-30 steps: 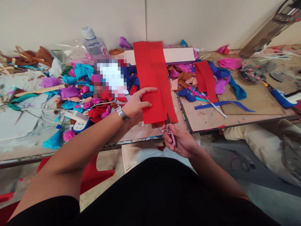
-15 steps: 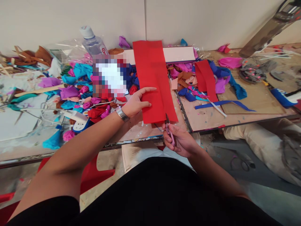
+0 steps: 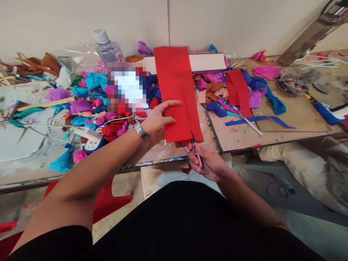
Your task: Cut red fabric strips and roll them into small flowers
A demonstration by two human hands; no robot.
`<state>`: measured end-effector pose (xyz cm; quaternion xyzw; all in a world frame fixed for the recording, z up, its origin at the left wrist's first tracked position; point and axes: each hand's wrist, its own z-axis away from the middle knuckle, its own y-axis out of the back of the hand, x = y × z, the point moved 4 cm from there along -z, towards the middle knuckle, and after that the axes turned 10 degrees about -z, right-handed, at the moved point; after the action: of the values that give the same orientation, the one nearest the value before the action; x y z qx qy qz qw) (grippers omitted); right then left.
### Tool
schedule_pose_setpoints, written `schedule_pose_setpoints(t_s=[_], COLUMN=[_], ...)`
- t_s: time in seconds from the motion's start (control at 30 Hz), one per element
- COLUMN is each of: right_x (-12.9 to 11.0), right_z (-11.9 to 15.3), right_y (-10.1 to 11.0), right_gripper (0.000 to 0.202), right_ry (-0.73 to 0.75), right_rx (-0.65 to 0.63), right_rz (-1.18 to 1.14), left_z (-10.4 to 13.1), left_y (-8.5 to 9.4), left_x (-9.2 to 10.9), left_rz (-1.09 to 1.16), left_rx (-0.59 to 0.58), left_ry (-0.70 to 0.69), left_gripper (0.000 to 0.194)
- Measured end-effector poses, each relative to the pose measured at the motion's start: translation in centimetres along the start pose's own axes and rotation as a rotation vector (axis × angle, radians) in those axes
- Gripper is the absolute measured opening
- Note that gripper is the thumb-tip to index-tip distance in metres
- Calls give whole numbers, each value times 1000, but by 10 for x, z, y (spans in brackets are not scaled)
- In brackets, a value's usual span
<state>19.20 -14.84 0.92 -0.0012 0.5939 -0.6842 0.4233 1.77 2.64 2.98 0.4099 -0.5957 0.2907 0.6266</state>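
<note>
A long red sheet (image 3: 175, 83) lies from the back of the table toward its front edge, with a slit at its near end. My left hand (image 3: 160, 117), a metal watch on its wrist, rests on the sheet's left part with thumb and forefinger spread apart; its other fingers are hidden. My right hand (image 3: 205, 161) is wrapped round a small pair of pink-handled scissors (image 3: 197, 154). The dark blades sit at the sheet's near edge, at the slit.
Crumpled coloured pieces (image 3: 81, 105) and a bottle (image 3: 108, 49) are on the left. A smaller red piece (image 3: 239, 90) and a blue strip (image 3: 258, 120) lie on the right. Another person's leg (image 3: 296, 159) shows at the lower right.
The near right corner of the red sheet has shifted slightly left, toward the scissors. Both hands are in nearly the same places.
</note>
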Motion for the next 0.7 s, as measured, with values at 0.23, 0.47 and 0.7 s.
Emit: schedule_pose_setpoints(t_s=[0.23,0.47,0.7], right_x=[-1,-2,-4], right_z=[0,-1,-2], right_y=[-2,-3,-5], right_gripper=[43,42,41], right_ry=[13,27,33], right_rx=[5,10,21], right_rz=[-22,-21,-23], left_z=[1,2,3], left_y=[-1,-2,-4], left_x=[2,2,3], left_rz=[10,13,-16], left_rx=[-22,-33,-42], left_ry=[-3,-24,-55], left_gripper=[75,74,73])
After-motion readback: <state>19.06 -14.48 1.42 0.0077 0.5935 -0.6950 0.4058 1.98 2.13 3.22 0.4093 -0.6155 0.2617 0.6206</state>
